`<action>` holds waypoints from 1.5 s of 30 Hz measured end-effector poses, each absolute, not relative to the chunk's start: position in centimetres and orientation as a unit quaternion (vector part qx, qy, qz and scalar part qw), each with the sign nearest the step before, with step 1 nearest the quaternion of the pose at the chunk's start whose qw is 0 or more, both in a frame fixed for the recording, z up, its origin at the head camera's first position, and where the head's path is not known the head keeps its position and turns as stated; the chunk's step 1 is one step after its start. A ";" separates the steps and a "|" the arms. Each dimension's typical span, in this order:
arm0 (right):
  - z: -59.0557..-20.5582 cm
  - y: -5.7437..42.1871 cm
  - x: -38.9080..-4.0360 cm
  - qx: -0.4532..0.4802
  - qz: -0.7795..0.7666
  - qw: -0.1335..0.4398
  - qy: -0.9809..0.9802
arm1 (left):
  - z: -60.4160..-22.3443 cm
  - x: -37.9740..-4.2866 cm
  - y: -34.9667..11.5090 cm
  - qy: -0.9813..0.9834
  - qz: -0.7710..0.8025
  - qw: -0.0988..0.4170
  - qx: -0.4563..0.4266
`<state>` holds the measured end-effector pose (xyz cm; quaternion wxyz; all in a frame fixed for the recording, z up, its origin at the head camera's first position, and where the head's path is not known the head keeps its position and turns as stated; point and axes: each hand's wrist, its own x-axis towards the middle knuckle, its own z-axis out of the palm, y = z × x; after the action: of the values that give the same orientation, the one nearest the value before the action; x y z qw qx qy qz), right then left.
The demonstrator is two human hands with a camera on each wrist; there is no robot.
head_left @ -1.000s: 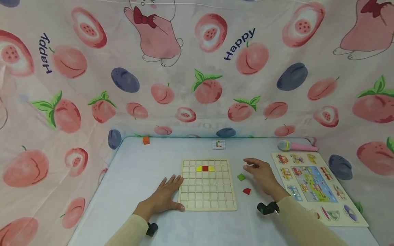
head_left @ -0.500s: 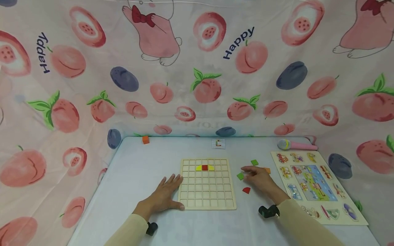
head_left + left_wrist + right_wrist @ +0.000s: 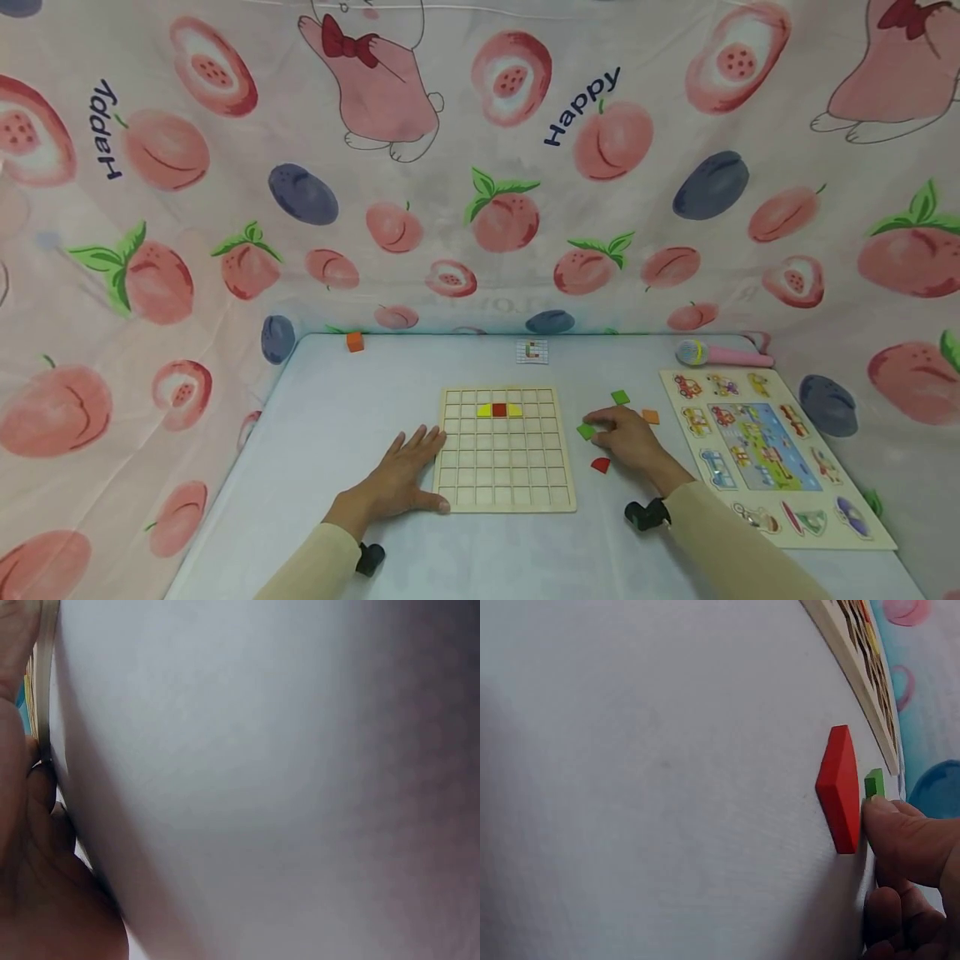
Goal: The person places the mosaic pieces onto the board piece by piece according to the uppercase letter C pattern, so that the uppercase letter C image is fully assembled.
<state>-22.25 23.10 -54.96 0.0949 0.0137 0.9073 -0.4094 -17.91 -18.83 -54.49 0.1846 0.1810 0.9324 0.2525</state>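
A wooden grid board [image 3: 504,475] lies flat, with a red square tile [image 3: 499,410] between two yellow tiles [image 3: 484,410] in an upper row. My left hand [image 3: 401,479] rests spread at the board's left edge, fingertips and thumb against its frame. Right of the board, my right hand [image 3: 626,437] pinches a green square tile [image 3: 585,432] between thumb and forefinger, low at the table. The right wrist view shows the thumb on that green tile [image 3: 874,782]. Nearer me lies a red quarter-round tile [image 3: 601,466]. Another green tile [image 3: 620,397] and an orange tile [image 3: 651,417] lie beyond the right hand.
A picture puzzle board [image 3: 738,508] lies at the right, with a pink toy microphone [image 3: 735,358] behind it. A small printed card [image 3: 532,352] and an orange cube [image 3: 356,342] sit along the back edge. A fruit-patterned cloth [image 3: 450,192] hangs behind the table.
My right hand has come down and toward me onto the nearer green tile, uncovering the farther green tile and the orange one. The left hand stays in place.
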 end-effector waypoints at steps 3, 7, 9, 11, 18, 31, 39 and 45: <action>-55.1 22.8 -22.2 0.011 -0.389 0.087 0.917 | -54.5 -17.9 -18.8 0.932 0.253 0.188 0.177; -55.4 22.9 -22.2 -0.002 -0.371 0.078 0.925 | -54.5 -17.8 -18.9 0.933 0.252 0.188 0.177; -55.4 23.0 -22.2 -0.003 -0.371 0.074 0.926 | -54.5 -17.8 -18.9 0.933 0.251 0.186 0.178; -55.3 23.1 -22.2 -0.005 -0.376 0.067 0.924 | -54.5 -17.9 -18.9 0.933 0.252 0.186 0.180; -55.3 22.8 -22.1 0.014 -0.415 0.027 0.910 | -54.7 -17.9 -19.0 0.935 0.246 0.183 0.179; -54.2 19.8 -21.7 0.041 -0.548 -0.004 0.835 | -55.1 -18.0 -18.9 0.938 0.238 0.176 0.179; -53.7 17.4 -21.8 0.052 -0.570 -0.005 0.820 | -55.1 -18.0 -18.9 0.937 0.243 0.181 0.176; -53.3 14.9 -22.1 0.045 -0.585 0.006 0.810 | -55.0 -17.9 -18.9 0.937 0.242 0.180 0.178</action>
<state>-22.11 14.90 -53.34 0.0061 0.0445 0.8097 -0.5852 -17.94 -18.93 -54.97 0.1796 0.1781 0.9366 0.2424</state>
